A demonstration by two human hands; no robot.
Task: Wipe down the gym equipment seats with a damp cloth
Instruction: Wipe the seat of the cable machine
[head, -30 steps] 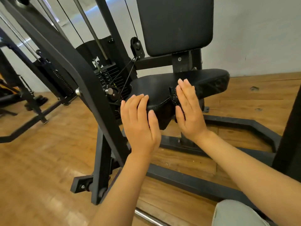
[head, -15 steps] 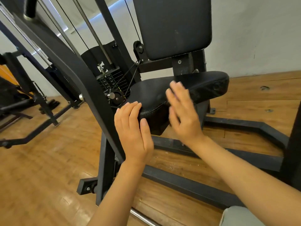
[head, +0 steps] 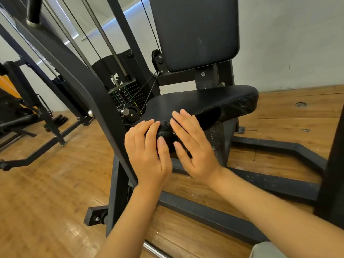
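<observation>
The black padded seat (head: 214,101) of a weight machine stands in front of me, with its upright back pad (head: 195,32) above it. My left hand (head: 147,151) lies over the seat's narrow front end, fingers laid on top and thumb against the front face. My right hand (head: 193,146) presses flat on the front edge just to the right, fingers straight. Between the two hands shows a dark, speckled, rough patch (head: 164,128); I cannot tell whether it is a cloth or worn seat cover. No separate cloth is plainly visible.
A thick slanted black frame bar (head: 80,84) runs down just left of my left hand. Behind it are the weight stack (head: 124,95), cables and a pulley (head: 130,112). Black base rails (head: 279,149) lie on the wooden floor (head: 37,192). Another machine (head: 22,116) stands far left.
My right hand has slid left along the seat's front edge and now lies close beside my left hand. My left hand stays on the seat's front end.
</observation>
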